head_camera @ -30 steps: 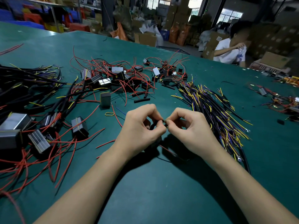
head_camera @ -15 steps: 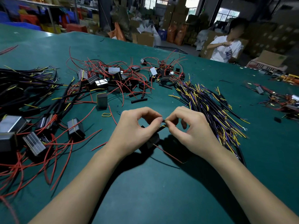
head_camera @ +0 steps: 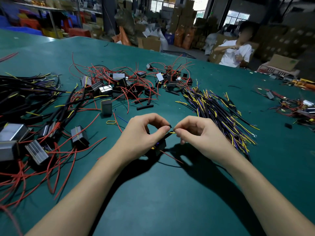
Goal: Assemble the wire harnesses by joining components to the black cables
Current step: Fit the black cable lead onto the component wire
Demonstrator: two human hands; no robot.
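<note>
yellow wire tip [head_camera: 172, 132] is pinched by right hand [head_camera: 201, 133], lying left-right w/ black cable [head_camera: 166, 136] pinched in left hand [head_camera: 144, 133] grip, ends nearly touching.

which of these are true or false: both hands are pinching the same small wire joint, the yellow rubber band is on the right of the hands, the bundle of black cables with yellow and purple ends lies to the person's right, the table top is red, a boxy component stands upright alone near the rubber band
1. Both hands pinch the same wire joint: true. The left hand and right hand meet on a yellow wire.
2. Rubber band on the right: false. The yellow rubber band lies left of the hands.
3. Cable bundle to the right: true, see the black cables.
4. Table top red: false. The table is green.
5. Upright component near the band: true, the boxy component.
</note>
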